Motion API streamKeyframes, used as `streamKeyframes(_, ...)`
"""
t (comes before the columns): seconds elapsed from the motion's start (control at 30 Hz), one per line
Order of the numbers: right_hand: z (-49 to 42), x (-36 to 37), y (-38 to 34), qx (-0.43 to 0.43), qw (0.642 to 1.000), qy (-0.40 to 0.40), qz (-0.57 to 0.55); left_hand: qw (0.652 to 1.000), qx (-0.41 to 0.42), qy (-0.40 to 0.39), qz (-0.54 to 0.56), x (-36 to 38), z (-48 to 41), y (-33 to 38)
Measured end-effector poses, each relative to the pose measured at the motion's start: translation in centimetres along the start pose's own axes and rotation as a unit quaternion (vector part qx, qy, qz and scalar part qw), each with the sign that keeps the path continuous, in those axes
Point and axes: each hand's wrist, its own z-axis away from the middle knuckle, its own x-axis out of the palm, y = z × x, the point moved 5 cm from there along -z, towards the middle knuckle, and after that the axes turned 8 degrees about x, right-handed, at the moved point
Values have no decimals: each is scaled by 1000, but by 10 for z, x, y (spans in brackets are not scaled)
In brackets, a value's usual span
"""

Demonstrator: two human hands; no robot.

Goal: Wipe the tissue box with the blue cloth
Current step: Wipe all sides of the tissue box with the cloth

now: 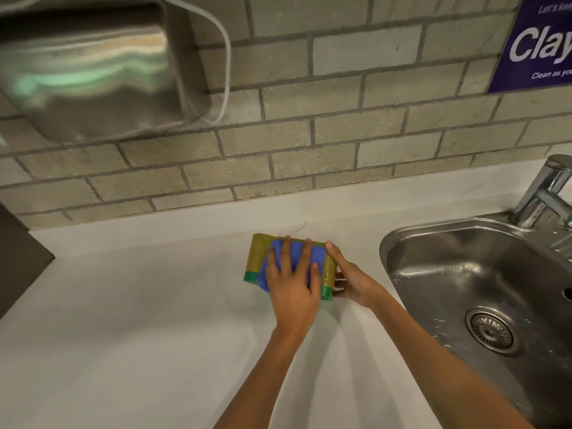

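A yellow-green tissue box (255,256) with green bands along its near edge lies flat on the white counter (130,320), close to the back wall. The blue cloth (316,254) is spread over the box's top. My left hand (292,281) lies flat on the cloth with fingers spread, pressing it onto the box. My right hand (351,278) grips the box's right end, thumb on the near side and a finger over the top corner. Most of the box's top is hidden under the cloth and my left hand.
A steel sink (483,274) with a round drain sits to the right, its tap (544,193) at the back corner. A steel dispenser (93,72) with a cable hangs on the brick wall at upper left. A purple sign (535,44) hangs upper right.
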Motion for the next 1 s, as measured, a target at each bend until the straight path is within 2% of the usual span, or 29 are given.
streamKeyframes(0.1, 1, -1, 1, 0, 1000, -5, 0, 997, 75, 16, -33, -8, 18, -5)
streamKeyframes(0.23, 3, 6, 2, 5, 1000, -11, 0, 996, -74, 37, 23, -8, 3, -24)
streamKeyframes(0.27, 3, 8, 2, 5, 1000, -12, -5, 995, -89, 34, 22, -4, -1, -19)
streamKeyframes(0.33, 2, 9, 2, 3, 1000, -8, -17, 998, -59, 20, 17, 1, -4, -3)
streamKeyframes(0.43, 1, 7, 1, -8, 1000, 0, -13, 999, 39, 17, -25, 2, 12, 13)
streamKeyframes(0.53, 2, 7, 1, -12, 1000, -6, 1, 993, 112, 17, -40, -1, 31, 3)
streamKeyframes(0.57, 2, 7, 1, -12, 1000, -5, -3, 995, 95, 20, -20, -4, 31, -4)
streamKeyframes(0.67, -1, 10, 2, -5, 1000, 9, -29, 999, -31, 28, 32, -5, 15, -18)
streamKeyframes(0.73, 0, 13, 2, -1, 999, 16, -32, 997, -61, 32, 29, -2, 4, -8)
streamKeyframes(0.83, 1, 12, 1, -3, 999, 19, -27, 997, 53, 26, -46, 0, 8, 15)
streamKeyframes(0.93, 1, 8, 3, -6, 1000, 14, -5, 977, 183, 13, -110, 2, 28, 13)
streamKeyframes(1.0, 0, 8, 4, -2, 1000, 19, -10, 979, 181, 27, -85, -1, 30, -1)
